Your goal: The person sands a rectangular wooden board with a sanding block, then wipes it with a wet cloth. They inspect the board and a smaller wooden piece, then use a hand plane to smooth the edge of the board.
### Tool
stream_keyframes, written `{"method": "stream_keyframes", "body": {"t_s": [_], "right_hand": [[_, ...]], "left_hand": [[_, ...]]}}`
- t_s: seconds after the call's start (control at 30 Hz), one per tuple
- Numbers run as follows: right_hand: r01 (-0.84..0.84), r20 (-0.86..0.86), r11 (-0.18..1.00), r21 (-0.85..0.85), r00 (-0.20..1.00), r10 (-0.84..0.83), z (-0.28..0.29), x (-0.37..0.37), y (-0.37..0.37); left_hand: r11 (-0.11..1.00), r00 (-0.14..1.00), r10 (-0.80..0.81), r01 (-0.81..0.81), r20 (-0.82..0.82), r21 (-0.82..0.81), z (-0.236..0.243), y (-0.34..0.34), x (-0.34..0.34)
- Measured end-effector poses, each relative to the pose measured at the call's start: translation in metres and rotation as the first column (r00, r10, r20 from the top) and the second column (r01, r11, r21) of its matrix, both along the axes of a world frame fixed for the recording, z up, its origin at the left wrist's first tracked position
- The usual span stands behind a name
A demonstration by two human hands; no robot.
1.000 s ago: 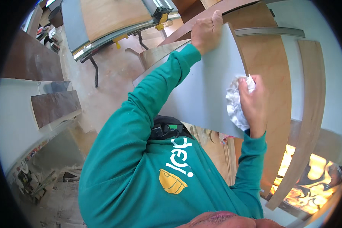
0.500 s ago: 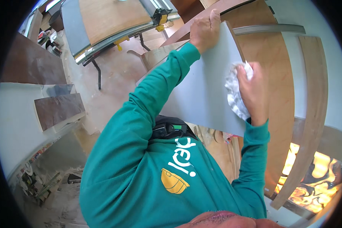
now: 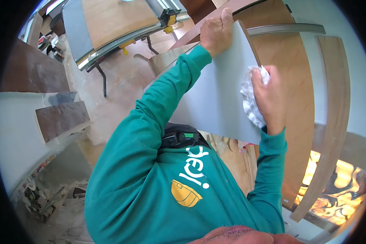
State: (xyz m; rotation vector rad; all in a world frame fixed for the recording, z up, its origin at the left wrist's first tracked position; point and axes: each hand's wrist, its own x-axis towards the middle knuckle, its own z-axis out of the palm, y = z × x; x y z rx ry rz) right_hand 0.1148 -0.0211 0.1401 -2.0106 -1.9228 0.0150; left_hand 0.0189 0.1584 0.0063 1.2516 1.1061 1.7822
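Note:
A flat grey-white panel [image 3: 219,93] with a thin brown edge stands tilted in front of me. My left hand [image 3: 216,34] grips its upper end, with the thumb up and the fingers closed over the edge. Bunched in my right hand [image 3: 270,97] is a white cloth [image 3: 251,99], pressed against the panel's right edge. The fingers of my right hand are closed round the cloth, and part of it hangs down along the panel. Where the left fingertips rest behind the panel is hidden.
Tall brown wooden boards [image 3: 293,101] lean at the right, beside a narrow plank [image 3: 333,89]. A metal strip [image 3: 286,29] crosses behind the panel. At the upper left stands a work table [image 3: 118,20] with yellow clamps [image 3: 128,43]. A dark board [image 3: 63,120] rests at the left.
Both hands and the panel keep nearly the same place, with only a slight shift in the picture. The cloth stays in my right hand at the panel's edge.

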Motion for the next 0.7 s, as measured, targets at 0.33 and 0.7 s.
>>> {"method": "stream_keyframes", "body": {"t_s": [0.33, 0.7], "right_hand": [[0.004, 0.067, 1.000, 0.006, 0.998, -0.004, -0.001, 0.003, -0.001], [0.023, 0.053, 1.000, 0.021, 0.998, -0.024, -0.001, -0.007, 0.008]], "left_hand": [[0.999, 0.999, 0.027, -0.028, 0.043, 0.036, 0.004, -0.003, -0.002], [0.999, 0.999, 0.024, -0.025, 0.040, 0.036, 0.004, -0.004, -0.001]]}}
